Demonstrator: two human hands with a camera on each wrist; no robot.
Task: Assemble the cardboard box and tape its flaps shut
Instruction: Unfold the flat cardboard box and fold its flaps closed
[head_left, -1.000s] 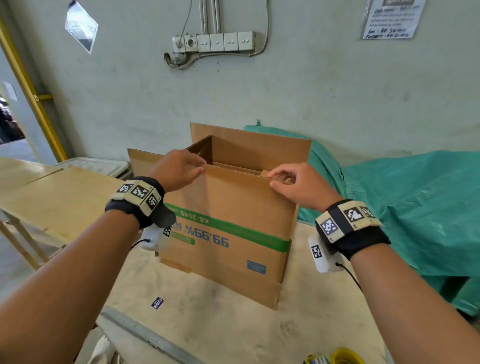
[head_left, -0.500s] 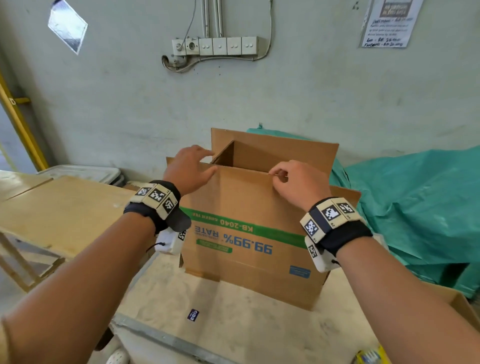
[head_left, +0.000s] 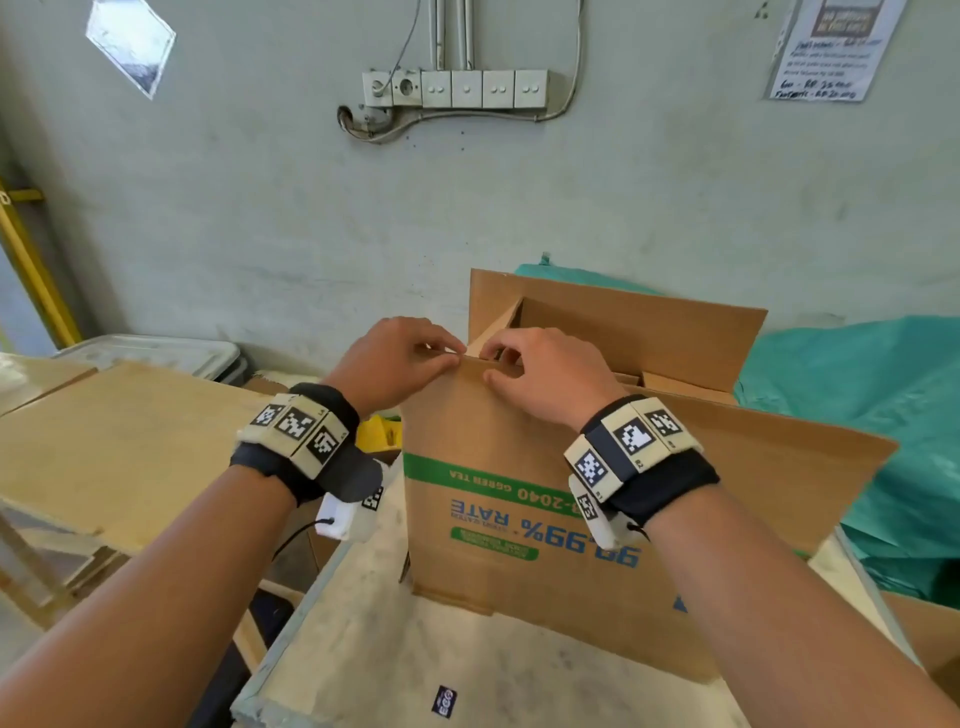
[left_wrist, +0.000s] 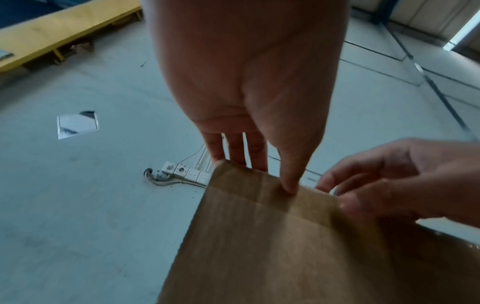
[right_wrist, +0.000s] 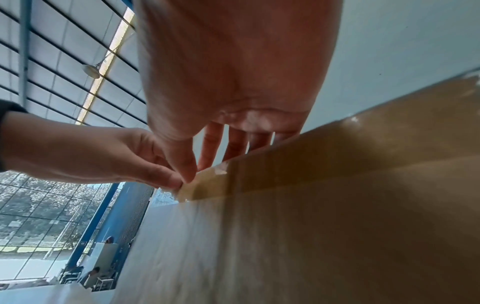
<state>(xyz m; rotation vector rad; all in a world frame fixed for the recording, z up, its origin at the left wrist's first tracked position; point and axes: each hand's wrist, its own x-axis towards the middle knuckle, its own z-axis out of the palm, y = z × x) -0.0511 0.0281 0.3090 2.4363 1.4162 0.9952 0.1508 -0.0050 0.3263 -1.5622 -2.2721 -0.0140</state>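
Observation:
A brown cardboard box (head_left: 519, 493) with a green stripe and upside-down blue print stands open on the pale table (head_left: 415, 649), its flaps raised. Both hands meet at the top left corner of the near flap. My left hand (head_left: 447, 351) pinches the corner itself, thumb in front and fingers behind (left_wrist: 262, 170). Right beside it, my right hand (head_left: 498, 364) pinches the same edge (right_wrist: 210, 162). A strip of glossy old tape (right_wrist: 259, 176) runs along that flap's edge, and both thumbs touch near its end. The box's inside is mostly hidden.
A wooden table (head_left: 104, 441) stands to the left with a grey lidded bin (head_left: 150, 353) behind it. Teal tarp (head_left: 883, 415) covers the right side. A yellow object (head_left: 379, 431) shows behind the box's left edge. More cardboard (head_left: 930, 634) lies at the lower right.
My hands were spread apart along the near flap's top edge; they have come together at its left corner. The box has turned and sits further right in view.

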